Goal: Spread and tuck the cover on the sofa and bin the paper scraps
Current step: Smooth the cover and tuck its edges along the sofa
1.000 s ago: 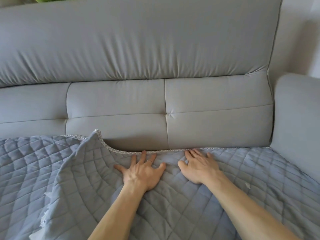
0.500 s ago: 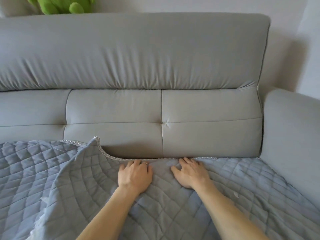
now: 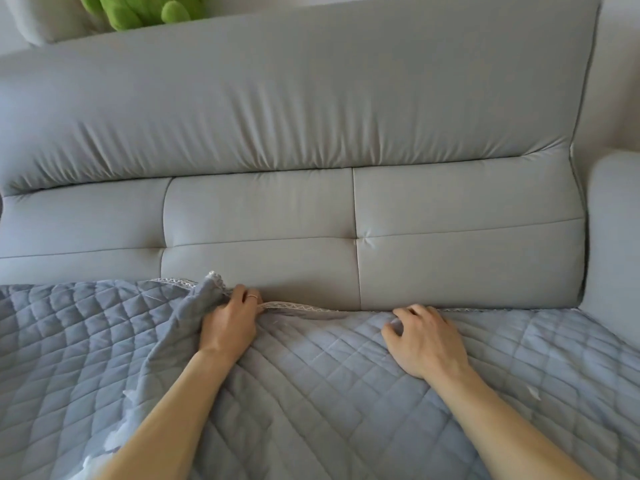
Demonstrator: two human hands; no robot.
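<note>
A blue-grey quilted cover (image 3: 329, 393) lies over the seat of a grey sofa (image 3: 294, 116). Its lace-trimmed back edge (image 3: 298, 307) runs along the crease under the back cushion. My left hand (image 3: 230, 323) grips a raised fold of that edge, fingers curled around the cloth. My right hand (image 3: 426, 337) rests on the cover near the crease, fingers bent and pressing down, holding nothing. White paper scraps lie on the cover at the lower left (image 3: 114, 441) and at the right (image 3: 533, 393).
The sofa's right armrest (image 3: 616, 244) rises beside the seat. A green plush toy (image 3: 145, 10) sits behind the top of the backrest. To the left of my left hand the cover lies bunched in a ridge.
My left hand has gone from lying flat to gripping the folded edge further left. My right hand has slid right along the crease. The view has tilted up, showing the green toy.
</note>
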